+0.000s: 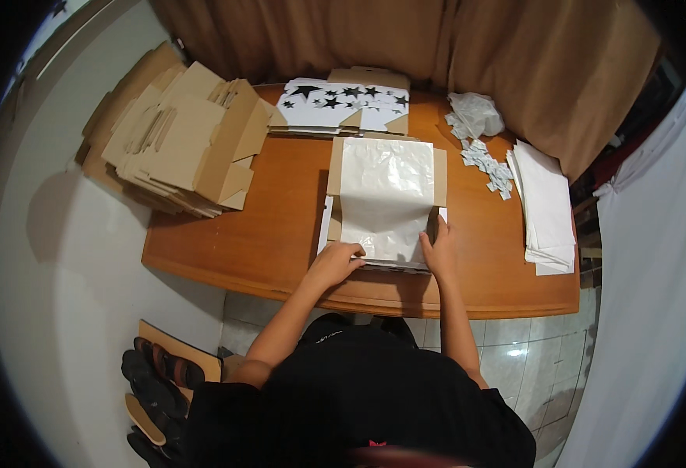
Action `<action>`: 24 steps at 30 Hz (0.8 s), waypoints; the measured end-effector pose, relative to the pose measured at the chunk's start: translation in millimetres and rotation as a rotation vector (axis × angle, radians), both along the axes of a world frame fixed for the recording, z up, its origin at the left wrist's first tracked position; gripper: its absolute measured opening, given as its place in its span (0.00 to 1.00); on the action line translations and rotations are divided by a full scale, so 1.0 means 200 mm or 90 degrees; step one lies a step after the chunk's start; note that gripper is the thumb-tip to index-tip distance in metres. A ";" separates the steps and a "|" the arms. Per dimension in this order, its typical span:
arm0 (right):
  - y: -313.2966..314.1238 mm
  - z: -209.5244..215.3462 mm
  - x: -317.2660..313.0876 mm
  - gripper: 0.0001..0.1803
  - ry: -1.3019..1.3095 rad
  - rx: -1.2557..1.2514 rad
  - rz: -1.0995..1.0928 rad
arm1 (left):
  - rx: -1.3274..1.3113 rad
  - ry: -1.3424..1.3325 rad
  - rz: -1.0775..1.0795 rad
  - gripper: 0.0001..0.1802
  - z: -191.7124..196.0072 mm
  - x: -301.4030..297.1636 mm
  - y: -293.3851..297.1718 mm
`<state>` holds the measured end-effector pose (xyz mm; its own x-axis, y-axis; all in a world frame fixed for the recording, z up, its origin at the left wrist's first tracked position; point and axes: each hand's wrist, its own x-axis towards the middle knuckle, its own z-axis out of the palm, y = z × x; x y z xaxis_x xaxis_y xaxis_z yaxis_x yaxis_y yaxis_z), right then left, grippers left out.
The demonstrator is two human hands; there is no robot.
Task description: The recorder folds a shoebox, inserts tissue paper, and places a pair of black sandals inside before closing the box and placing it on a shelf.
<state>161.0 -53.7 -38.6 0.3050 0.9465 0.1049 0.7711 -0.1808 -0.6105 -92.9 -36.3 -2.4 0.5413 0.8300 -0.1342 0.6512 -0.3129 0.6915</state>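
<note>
An open cardboard box [324,226] with white outer walls stands near the table's front edge. Its brown lid [440,175] is raised toward the far side. A sheet of glossy whitish paper [387,187] lies over the inside of the box and up the lid, slightly creased. At the near left corner, my left hand [335,265] is closed over the box edge, its fingertips against the paper. My right hand [441,251] grips the right wall, thumb on the paper side and fingers along the outside.
Flattened brown cardboard boxes [179,140] are piled at the left. Star-printed white boxes [319,117] lie at the back. On the right are a clear plastic bag [475,115], scattered small packets [487,165] and a white paper stack [542,207]. Sandals [155,382] stand lower left.
</note>
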 end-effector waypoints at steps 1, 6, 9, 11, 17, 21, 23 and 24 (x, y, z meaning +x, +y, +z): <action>0.00 0.00 -0.01 0.34 0.003 -0.003 -0.015 | 0.001 0.001 0.012 0.13 0.00 -0.02 -0.03; -0.01 -0.01 0.01 0.33 -0.108 -0.055 0.002 | 0.343 0.011 0.344 0.21 -0.08 -0.06 -0.20; -0.01 0.03 0.04 0.33 -0.076 -0.083 0.040 | 0.273 -0.115 0.403 0.21 -0.20 -0.08 -0.25; -0.03 0.01 0.05 0.32 -0.018 -0.022 0.048 | 0.275 -0.220 0.446 0.17 -0.23 -0.07 -0.25; -0.01 0.02 -0.04 0.27 -0.064 0.010 0.001 | 0.174 -0.167 0.535 0.13 -0.18 -0.07 -0.22; -0.04 0.05 -0.03 0.22 -0.183 0.178 0.023 | 0.290 -0.133 0.632 0.27 -0.22 -0.04 -0.23; -0.07 0.04 -0.01 0.18 -0.243 0.366 0.043 | 0.320 -0.191 0.604 0.25 -0.18 -0.05 -0.35; -0.10 0.03 -0.04 0.18 -0.235 0.373 0.077 | 0.341 -0.222 0.599 0.24 -0.20 -0.07 -0.42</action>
